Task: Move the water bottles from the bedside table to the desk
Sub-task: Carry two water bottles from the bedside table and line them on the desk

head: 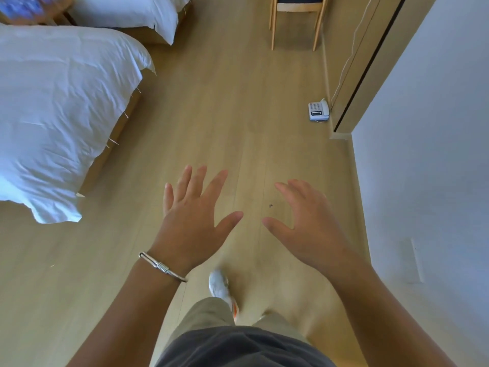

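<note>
Your fingers (197, 181) are spread on both hands and hold nothing: left hand (193, 215), right hand (309, 221), both above the wood floor (225, 115). No water bottle is visible. A bed (58, 102) lies left of your fingers, a telephone (318, 110) ahead to the right.

Both forearms bare, no sleeves in view. Left hand (194, 221) and right hand (308, 221) bare too, no rings or gloves. Left wrist carries a silver metal bracelet (163, 266) — thin open bangle with a coiled wire wrap at mid-span. Dark grey top (243, 348) at the bottom edge. Khaki trousers (203, 316) below it. One shoe (221, 287) visible — white with an orange patch, blurred.
</note>
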